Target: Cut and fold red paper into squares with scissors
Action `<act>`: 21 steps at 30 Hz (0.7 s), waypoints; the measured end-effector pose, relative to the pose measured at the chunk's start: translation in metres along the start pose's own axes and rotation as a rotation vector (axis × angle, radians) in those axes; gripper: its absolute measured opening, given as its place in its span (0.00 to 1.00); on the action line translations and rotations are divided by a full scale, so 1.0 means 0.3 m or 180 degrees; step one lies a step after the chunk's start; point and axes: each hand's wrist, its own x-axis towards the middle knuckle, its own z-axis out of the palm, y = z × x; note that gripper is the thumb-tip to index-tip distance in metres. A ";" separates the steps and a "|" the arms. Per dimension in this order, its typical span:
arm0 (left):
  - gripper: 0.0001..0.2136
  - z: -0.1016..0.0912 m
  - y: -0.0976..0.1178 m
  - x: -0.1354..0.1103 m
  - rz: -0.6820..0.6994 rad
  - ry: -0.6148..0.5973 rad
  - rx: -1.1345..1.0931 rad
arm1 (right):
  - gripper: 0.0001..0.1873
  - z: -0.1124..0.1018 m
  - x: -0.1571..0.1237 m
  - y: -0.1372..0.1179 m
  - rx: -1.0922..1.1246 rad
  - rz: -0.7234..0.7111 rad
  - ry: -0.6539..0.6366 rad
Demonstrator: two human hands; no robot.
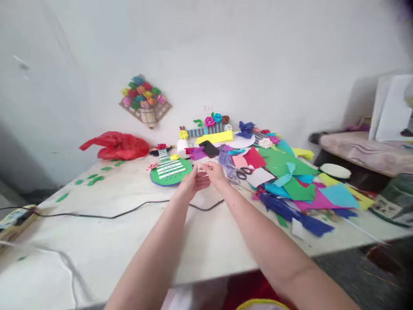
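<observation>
Both arms reach out over the pale table, with my hands close together in front of the green round craft piece (174,170) with white strips. My left hand (194,181) is open, its fingers stretched to the right and its thumb raised. My right hand (214,172) is closed in a pinch just beside the left fingers; anything in it is too small to make out. A purple bundle of stringy strands (225,158) lies just beyond the right hand. Black-handled scissors (244,173) rest to its right.
A black cable (129,212) crosses the table. Small green paper leaves (93,177) lie at left near a red plastic bag (121,145). Coloured paper sheets (287,168) are heaped at right, with a glass jar (395,200) by the edge. A flower craft (146,98) hangs on the wall.
</observation>
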 end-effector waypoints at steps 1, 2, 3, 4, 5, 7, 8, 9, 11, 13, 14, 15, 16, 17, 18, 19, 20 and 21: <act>0.23 0.002 0.000 -0.003 0.0034 -0.0111 -0.0038 | 0.15 0.000 -0.005 -0.003 0.0041 0.0019 0.0045; 0.22 0.003 0.000 -0.005 0.0067 -0.0198 -0.0083 | 0.15 -0.001 -0.010 -0.006 0.0103 0.0048 0.0067; 0.20 0.003 -0.001 -0.006 0.0100 -0.0262 -0.0133 | 0.15 -0.001 -0.016 -0.009 0.0185 0.0089 0.0064; 0.18 0.002 -0.001 -0.006 0.0134 -0.0304 -0.0189 | 0.15 -0.001 -0.022 -0.014 0.0288 0.0140 0.0038; 0.16 -0.001 -0.001 -0.004 0.0171 -0.0337 -0.0262 | 0.15 0.000 -0.027 -0.020 0.0438 0.0226 -0.0010; 0.13 -0.009 -0.001 0.004 0.0234 -0.0293 -0.0395 | 0.16 0.001 -0.039 -0.035 0.0734 0.0365 -0.0184; 0.12 -0.014 -0.001 0.008 0.0257 -0.0236 -0.0452 | 0.16 0.001 -0.044 -0.043 0.0829 0.0375 -0.0283; 0.10 -0.019 -0.001 0.013 0.0282 -0.0164 -0.0506 | 0.16 0.002 -0.049 -0.050 0.0868 0.0343 -0.0373; 0.08 -0.028 -0.002 0.020 0.0333 -0.0009 -0.0604 | 0.16 0.002 -0.056 -0.060 0.0812 0.0183 -0.0526; 0.06 -0.034 -0.003 0.022 0.0408 0.0136 -0.0660 | 0.16 0.000 -0.059 -0.064 0.0685 0.0005 -0.0674; 0.06 -0.036 -0.003 0.021 0.0466 0.0184 -0.0654 | 0.16 -0.002 -0.060 -0.065 0.0616 -0.0067 -0.0729; 0.05 -0.037 -0.002 0.019 0.0538 0.0199 -0.0619 | 0.15 -0.005 -0.059 -0.064 0.0543 -0.0132 -0.0756; 0.06 -0.037 -0.001 0.016 0.0618 0.0181 -0.0563 | 0.14 -0.009 -0.058 -0.064 0.0487 -0.0186 -0.0759; 0.06 -0.037 0.001 0.012 0.0695 0.0142 -0.0497 | 0.14 -0.014 -0.057 -0.063 0.0476 -0.0207 -0.0759; 0.06 -0.037 0.002 0.009 0.0756 0.0084 -0.0439 | 0.13 -0.020 -0.054 -0.063 0.0528 -0.0183 -0.0761; 0.06 -0.038 0.004 0.006 0.0793 0.0030 -0.0404 | 0.13 -0.026 -0.052 -0.063 0.0636 -0.0111 -0.0760; 0.06 -0.039 0.006 0.005 0.0801 -0.0012 -0.0400 | 0.13 -0.033 -0.048 -0.063 0.0782 -0.0007 -0.0748; 0.05 -0.042 0.008 0.004 0.0804 -0.0032 -0.0434 | 0.13 -0.039 -0.045 -0.063 0.0945 0.0121 -0.0719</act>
